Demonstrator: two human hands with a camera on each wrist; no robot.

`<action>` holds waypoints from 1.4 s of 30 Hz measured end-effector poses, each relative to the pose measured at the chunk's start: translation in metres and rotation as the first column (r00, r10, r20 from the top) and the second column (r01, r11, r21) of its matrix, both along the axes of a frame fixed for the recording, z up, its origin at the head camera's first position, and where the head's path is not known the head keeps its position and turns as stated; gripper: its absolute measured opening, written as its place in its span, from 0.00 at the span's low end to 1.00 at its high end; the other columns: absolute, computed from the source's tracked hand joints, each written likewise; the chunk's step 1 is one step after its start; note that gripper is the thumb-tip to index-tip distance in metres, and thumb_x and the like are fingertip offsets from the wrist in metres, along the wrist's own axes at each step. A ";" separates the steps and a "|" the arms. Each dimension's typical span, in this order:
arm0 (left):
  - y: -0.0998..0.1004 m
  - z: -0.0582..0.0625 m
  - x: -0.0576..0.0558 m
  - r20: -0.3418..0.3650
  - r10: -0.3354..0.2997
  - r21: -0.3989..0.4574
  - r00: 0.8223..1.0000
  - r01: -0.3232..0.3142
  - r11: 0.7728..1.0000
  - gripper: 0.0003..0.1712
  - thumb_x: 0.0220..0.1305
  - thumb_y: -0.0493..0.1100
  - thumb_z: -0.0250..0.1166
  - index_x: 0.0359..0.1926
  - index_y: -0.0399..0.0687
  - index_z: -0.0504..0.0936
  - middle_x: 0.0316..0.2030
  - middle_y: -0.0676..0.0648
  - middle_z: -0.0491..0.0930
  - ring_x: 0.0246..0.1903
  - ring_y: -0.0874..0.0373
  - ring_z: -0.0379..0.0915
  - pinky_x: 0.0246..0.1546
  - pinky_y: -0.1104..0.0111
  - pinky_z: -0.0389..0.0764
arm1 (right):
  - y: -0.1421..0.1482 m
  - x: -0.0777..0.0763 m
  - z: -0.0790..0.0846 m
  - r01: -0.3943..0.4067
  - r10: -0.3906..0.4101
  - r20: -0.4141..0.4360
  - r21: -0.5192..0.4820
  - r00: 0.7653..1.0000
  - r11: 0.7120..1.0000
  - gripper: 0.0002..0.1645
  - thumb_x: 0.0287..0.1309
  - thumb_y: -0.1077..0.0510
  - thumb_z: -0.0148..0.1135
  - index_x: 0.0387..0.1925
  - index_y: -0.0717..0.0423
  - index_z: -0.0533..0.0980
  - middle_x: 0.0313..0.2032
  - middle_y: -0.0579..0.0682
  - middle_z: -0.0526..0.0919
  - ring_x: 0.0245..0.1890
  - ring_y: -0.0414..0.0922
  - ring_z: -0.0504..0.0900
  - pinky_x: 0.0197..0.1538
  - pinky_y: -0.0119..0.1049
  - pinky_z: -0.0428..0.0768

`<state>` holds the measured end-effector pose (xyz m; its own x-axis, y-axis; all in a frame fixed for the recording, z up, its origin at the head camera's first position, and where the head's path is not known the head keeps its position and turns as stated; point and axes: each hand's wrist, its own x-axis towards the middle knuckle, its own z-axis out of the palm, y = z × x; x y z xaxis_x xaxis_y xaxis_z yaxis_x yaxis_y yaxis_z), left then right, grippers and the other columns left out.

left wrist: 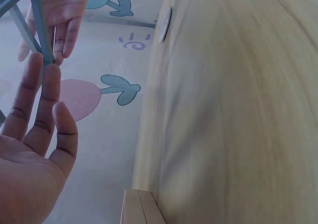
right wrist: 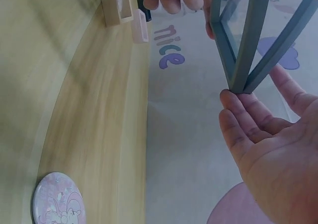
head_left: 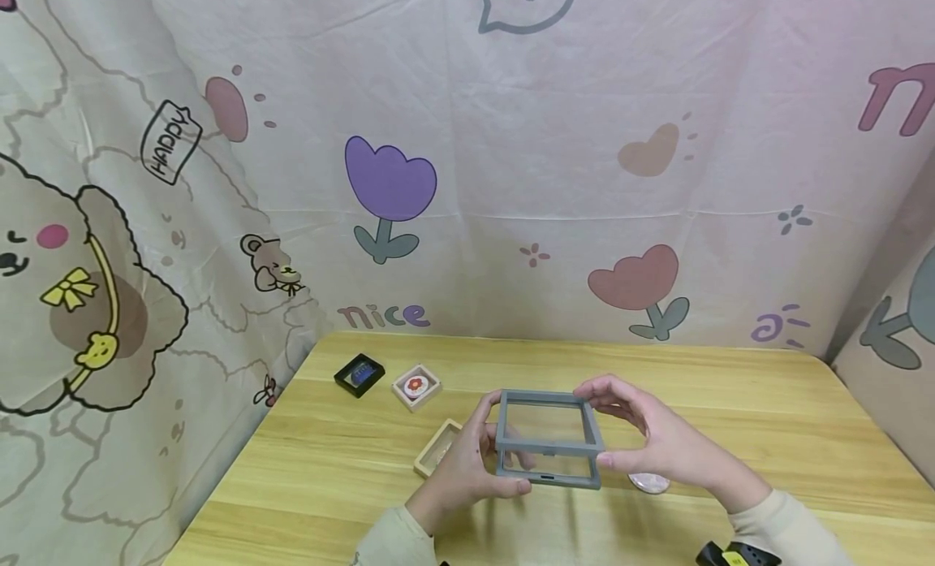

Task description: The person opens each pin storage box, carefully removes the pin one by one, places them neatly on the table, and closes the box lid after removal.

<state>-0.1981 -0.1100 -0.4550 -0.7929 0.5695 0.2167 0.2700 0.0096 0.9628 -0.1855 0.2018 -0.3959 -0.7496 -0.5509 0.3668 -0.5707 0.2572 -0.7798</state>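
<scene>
Both hands hold up a grey display frame (head_left: 548, 450) with two rims and clear panes, above the table. Its rims part toward me in a narrow V and meet at the far side, as the right wrist view shows of the frame (right wrist: 247, 45). The left hand (head_left: 471, 460) grips its left side, thumb at the lower rim and fingers behind. The right hand (head_left: 653, 440) pinches its right side, thumb at the near corner of the upper rim and fingers at the far corner. Below the right hand, a round pinkish badge (head_left: 648, 483) lies on the table, partly hidden.
A light wooden frame (head_left: 424, 466) lies beside the left hand, partly covered by it. Farther back are a small black case (head_left: 359, 376) and a pale square box (head_left: 416, 387) with a red-flower disc. A printed cloth (head_left: 497, 290) hangs behind the wooden table (head_left: 292, 485).
</scene>
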 end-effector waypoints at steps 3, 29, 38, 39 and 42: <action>0.000 0.000 0.000 0.013 0.000 0.009 1.000 0.000 1.000 0.58 0.53 0.39 0.80 0.79 0.55 0.57 0.43 0.29 0.88 0.39 0.59 0.86 0.54 0.63 0.84 | 0.000 0.001 0.000 0.007 -0.007 0.005 0.006 1.000 1.000 0.39 0.56 0.60 0.79 0.68 0.50 0.73 0.64 0.49 0.81 0.67 0.36 0.78 0.73 0.24 0.73; -0.001 0.002 -0.002 0.016 0.004 0.022 1.000 -0.005 1.000 0.58 0.52 0.39 0.81 0.79 0.55 0.58 0.35 0.57 0.89 0.34 0.64 0.84 0.51 0.65 0.81 | -0.001 0.006 -0.003 0.054 -0.054 -0.008 0.086 0.999 0.995 0.46 0.49 0.53 0.87 0.68 0.40 0.72 0.65 0.41 0.77 0.69 0.38 0.77 0.74 0.30 0.74; -0.002 0.004 0.001 0.047 0.011 0.013 0.999 -0.012 1.000 0.63 0.53 0.39 0.82 0.82 0.52 0.51 0.37 0.53 0.89 0.36 0.63 0.84 0.52 0.66 0.82 | -0.001 0.008 -0.006 0.024 -0.020 -0.044 0.097 0.999 0.995 0.46 0.51 0.54 0.86 0.69 0.41 0.71 0.69 0.44 0.75 0.72 0.37 0.73 0.75 0.29 0.72; -0.002 0.004 0.002 0.055 0.014 0.014 0.998 -0.015 1.000 0.64 0.53 0.39 0.82 0.82 0.51 0.50 0.38 0.52 0.89 0.36 0.63 0.84 0.52 0.67 0.82 | -0.001 0.009 -0.007 0.028 -0.024 -0.048 0.103 0.999 0.994 0.46 0.51 0.54 0.86 0.68 0.41 0.71 0.69 0.45 0.74 0.72 0.37 0.73 0.75 0.29 0.72; 0.000 0.005 0.003 0.129 -0.028 0.073 0.991 0.019 0.997 0.67 0.56 0.37 0.81 0.85 0.53 0.45 0.38 0.48 0.89 0.32 0.63 0.87 0.50 0.64 0.89 | -0.001 0.011 -0.007 0.069 -0.058 -0.081 0.131 0.995 0.989 0.46 0.49 0.52 0.87 0.68 0.38 0.71 0.71 0.44 0.73 0.70 0.40 0.75 0.73 0.34 0.77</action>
